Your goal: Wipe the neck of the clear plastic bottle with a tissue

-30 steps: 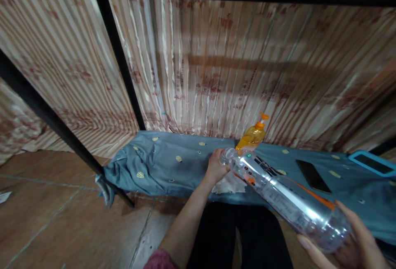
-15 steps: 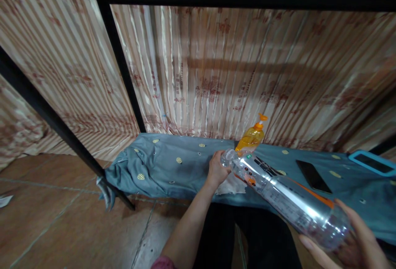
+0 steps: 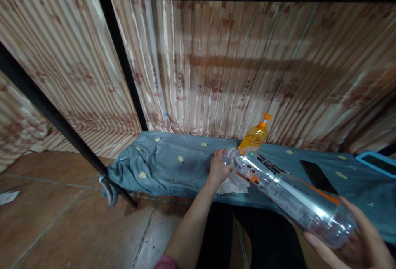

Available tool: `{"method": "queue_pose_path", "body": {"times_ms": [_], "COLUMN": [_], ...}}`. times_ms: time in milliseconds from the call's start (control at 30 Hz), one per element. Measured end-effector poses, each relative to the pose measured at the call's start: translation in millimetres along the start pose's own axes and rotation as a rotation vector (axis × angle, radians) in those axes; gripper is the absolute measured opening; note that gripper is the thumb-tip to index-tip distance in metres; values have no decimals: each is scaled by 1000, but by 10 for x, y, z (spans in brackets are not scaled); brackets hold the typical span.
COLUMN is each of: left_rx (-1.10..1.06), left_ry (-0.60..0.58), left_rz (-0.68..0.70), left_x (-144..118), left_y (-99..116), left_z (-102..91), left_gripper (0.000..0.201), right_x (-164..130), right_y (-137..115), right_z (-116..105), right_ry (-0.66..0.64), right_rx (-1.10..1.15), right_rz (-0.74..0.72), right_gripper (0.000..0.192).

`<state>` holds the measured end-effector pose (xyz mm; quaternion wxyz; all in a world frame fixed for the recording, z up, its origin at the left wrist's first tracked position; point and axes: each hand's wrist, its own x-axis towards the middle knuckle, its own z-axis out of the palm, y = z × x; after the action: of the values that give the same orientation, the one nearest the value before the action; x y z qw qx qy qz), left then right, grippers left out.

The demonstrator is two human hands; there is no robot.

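Observation:
A large clear plastic bottle (image 3: 297,197) with a silver, black and orange label lies slantwise in the air before me, mouth end up and to the left. My left hand (image 3: 219,169) is closed at its neck; some fingers are hidden behind the neck. At the lower right, my right hand (image 3: 355,240) grips the base, thumb on the near side. Just behind the bottle's neck stands a yellow pump bottle (image 3: 254,138) with an orange pump head. A whitish cloth or paper (image 3: 232,185) lies beneath the bottle, partly covered.
A low bed with a blue-grey patterned sheet (image 3: 173,145) spans the view. On its right lie a dark phone (image 3: 318,177) and a blue-framed object (image 3: 375,162). Black frame posts (image 3: 123,62) stand at left, with striped curtains (image 3: 204,75) behind. A white scrap (image 3: 8,197) is on the tiled floor.
The view has shifted slightly, so most things sit a little farther right. Both hands keep their hold on the bottle, with no clear change in its tilt.

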<state>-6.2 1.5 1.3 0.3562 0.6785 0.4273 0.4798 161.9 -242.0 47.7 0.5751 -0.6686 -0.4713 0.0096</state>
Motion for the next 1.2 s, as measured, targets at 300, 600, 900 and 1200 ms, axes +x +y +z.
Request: {"method": "queue_pose_path", "body": {"times_ms": [300, 600, 900, 1200], "left_rx": [5, -24, -2, 8], "left_ry": [-24, -11, -10, 12], "left_rz": [24, 33, 63, 53], "left_x": [-25, -5, 8, 11], "left_y": [63, 5, -43, -58], "left_z": [-54, -36, -8, 24], "left_gripper": [37, 26, 25, 23], "right_x": [44, 78, 33, 31], "right_y": [-17, 17, -182, -184], "right_z": [-61, -104, -11, 5], "right_ry": [21, 20, 76, 83], "right_rx": [-10, -8, -89, -18], "right_rz": [56, 154, 100, 115], "right_gripper": [101, 106, 106, 102]}}
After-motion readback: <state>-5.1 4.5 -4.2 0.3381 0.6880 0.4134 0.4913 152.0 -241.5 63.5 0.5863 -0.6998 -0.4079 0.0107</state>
